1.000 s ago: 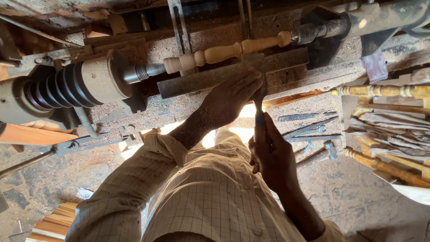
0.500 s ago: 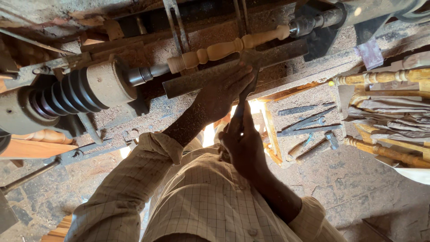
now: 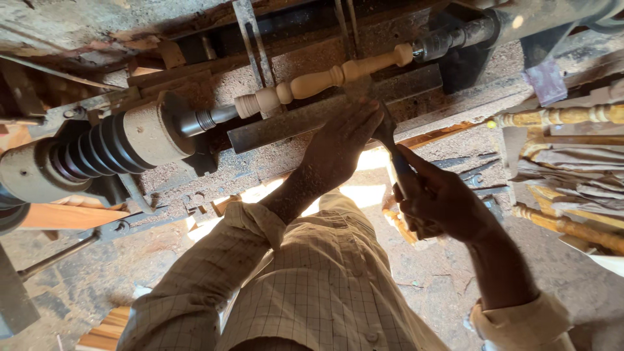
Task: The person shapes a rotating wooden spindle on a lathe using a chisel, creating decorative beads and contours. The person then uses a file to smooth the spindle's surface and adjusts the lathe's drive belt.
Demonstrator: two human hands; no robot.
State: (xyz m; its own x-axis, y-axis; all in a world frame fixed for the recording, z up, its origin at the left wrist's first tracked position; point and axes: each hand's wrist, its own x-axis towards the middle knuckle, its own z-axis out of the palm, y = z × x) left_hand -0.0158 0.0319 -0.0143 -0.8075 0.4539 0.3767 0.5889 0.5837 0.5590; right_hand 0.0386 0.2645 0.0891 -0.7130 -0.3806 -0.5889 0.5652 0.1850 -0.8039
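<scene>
A pale turned wooden spindle (image 3: 325, 80) is mounted in a lathe, running from the headstock chuck (image 3: 195, 120) to the tailstock (image 3: 448, 40). My left hand (image 3: 341, 146) rests on the metal tool rest (image 3: 312, 116) and presses the blade of a chisel (image 3: 385, 133) toward the spindle. My right hand (image 3: 442, 201) grips the chisel's handle, lower and to the right. The chisel's tip is hidden behind my left fingers.
A stepped belt pulley (image 3: 97, 153) sits at the lathe's left end. Finished turned spindles (image 3: 559, 117) and metal tools (image 3: 468, 162) lie on the bench at right. Sawdust covers the lathe bed (image 3: 292, 62). An orange plank (image 3: 58, 216) lies at left.
My right hand has swung out to the right and lower along the chisel handle. My left hand stays on the tool rest. The view has shifted slightly.
</scene>
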